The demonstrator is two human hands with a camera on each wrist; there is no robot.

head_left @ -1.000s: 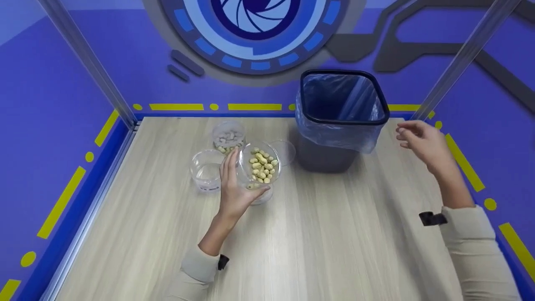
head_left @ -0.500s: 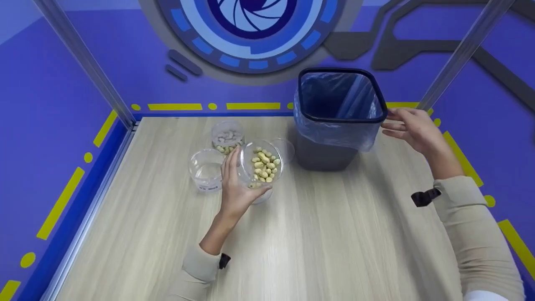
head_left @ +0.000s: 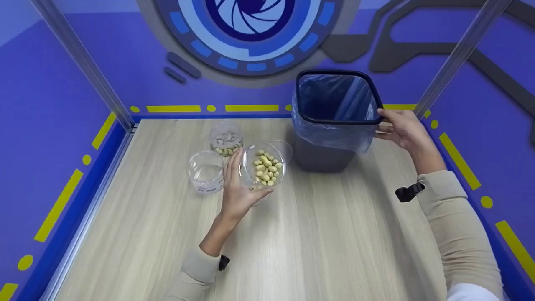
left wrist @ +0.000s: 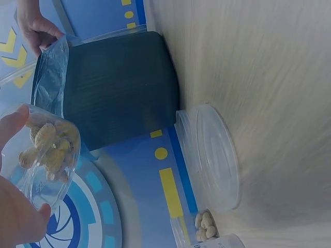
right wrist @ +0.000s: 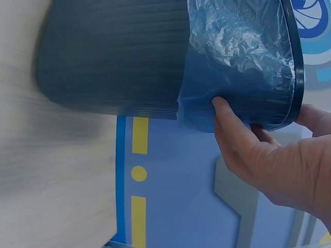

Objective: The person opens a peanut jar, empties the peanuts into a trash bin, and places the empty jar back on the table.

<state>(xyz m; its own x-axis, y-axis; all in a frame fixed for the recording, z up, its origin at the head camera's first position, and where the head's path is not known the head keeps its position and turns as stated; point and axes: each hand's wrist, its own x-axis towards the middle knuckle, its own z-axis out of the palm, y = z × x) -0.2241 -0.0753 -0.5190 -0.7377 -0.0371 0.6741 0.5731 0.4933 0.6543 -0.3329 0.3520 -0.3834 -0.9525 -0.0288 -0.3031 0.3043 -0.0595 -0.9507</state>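
Observation:
My left hand (head_left: 236, 190) holds a clear plastic tub (head_left: 246, 167) of unshelled peanuts (head_left: 267, 167), thumb on the near side and fingers on the far left side. In the left wrist view the tub (left wrist: 39, 191) is raised off the table and tilted. At the right, my right hand (head_left: 403, 129) grips the rim of a dark trash bin (head_left: 324, 156). In the right wrist view the fingers press on the blue plastic liner (right wrist: 238, 46) folded over the outside, while the thumb reaches over the black rim (right wrist: 298, 72).
Left of the held tub stands a clear tub (head_left: 205, 173) with no peanuts showing. Behind it is another tub (head_left: 226, 140) with peanuts low inside and greyish pieces above. Clear round lids (left wrist: 214, 155) lie on the wooden table (head_left: 292, 251). Blue panels (head_left: 83, 62) enclose the back and sides.
My right hand has moved left from beside the trash bin and taken hold of its rim. The left hand keeps the tub of peanuts in nearly the same place.

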